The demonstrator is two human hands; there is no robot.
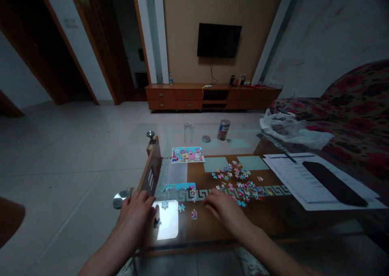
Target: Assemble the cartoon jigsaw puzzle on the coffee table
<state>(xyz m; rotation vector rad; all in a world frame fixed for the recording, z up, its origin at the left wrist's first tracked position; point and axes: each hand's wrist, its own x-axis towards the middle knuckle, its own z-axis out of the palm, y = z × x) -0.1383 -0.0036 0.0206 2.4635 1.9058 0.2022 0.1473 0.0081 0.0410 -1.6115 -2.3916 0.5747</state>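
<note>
My left hand point(137, 208) rests at the left side of the glass table, its fingers loosely bent and apart, with no piece visible in it. Near its thumb lie a dark puzzle piece point(157, 222) and a pale one point(165, 205). My right hand point(224, 207) hovers or rests over the tabletop, fingers loosely bent, with nothing visible in it. Between the hands are a joined puzzle strip point(179, 186), a loose blue piece point(181, 207) and a pinkish piece point(194, 214). A heap of loose puzzle pieces point(247, 190) spreads beyond my right hand.
A cartoon picture card point(188, 155) lies behind the strip. Farther back stand a clear cup point(189, 133), a round lid point(206, 139) and a printed tin point(223, 130). Papers point(291, 179) with a black flat object point(334, 183) and a white plastic bag point(294, 132) are at the right.
</note>
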